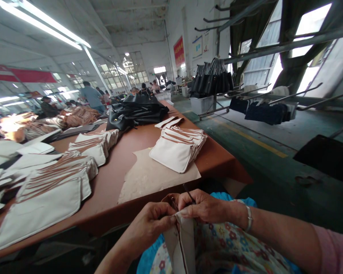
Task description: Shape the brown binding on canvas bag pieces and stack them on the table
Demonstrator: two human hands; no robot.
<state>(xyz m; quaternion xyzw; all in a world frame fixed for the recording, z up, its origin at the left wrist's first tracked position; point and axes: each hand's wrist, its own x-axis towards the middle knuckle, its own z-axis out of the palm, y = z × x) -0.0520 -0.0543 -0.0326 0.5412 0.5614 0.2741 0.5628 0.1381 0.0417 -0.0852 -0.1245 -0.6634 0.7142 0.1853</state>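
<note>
Here at bottom centre, the left hand [156,217] pinches the pale pouch [188,243] by its top end; the right hand [202,207] grips there too, holding a thin dark tool [189,193]. Just right of mid-frame, a stack [173,152] of pouches sits on brown paper [148,171].

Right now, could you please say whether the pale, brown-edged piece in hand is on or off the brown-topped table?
Off: left hand and right hand hold the piece over the floral cloth, in front of the table.
</note>
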